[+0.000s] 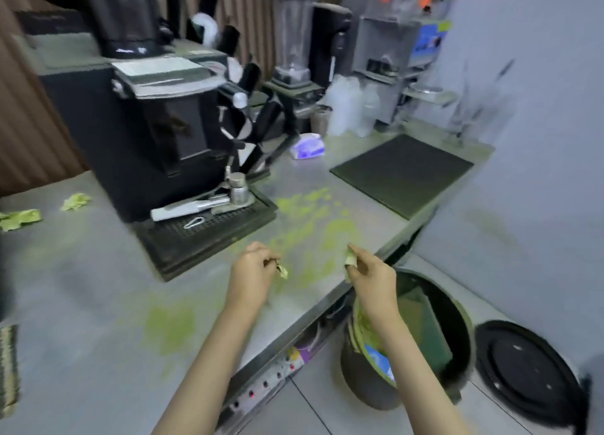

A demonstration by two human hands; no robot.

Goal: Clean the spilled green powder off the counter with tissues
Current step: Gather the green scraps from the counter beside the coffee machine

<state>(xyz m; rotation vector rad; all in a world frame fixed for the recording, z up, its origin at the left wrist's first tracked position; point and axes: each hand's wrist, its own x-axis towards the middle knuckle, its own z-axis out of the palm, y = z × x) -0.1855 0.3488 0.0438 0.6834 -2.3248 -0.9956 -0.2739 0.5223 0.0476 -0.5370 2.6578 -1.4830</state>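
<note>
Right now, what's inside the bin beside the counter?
Green-stained tissues against the left wall of the bin, and a blue wrapper. The right forearm covers part; the bottom is too dark to tell.

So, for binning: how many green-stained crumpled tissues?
4 tissues: two far left on the grey counter, one each pinched by left hand and right hand; the round bin may hide more.

used tissue [19,219]: got cut off at the left edge
back machines [385,58]: were too blurry, tbh
bin [454,310]: inside was mostly hidden
</note>
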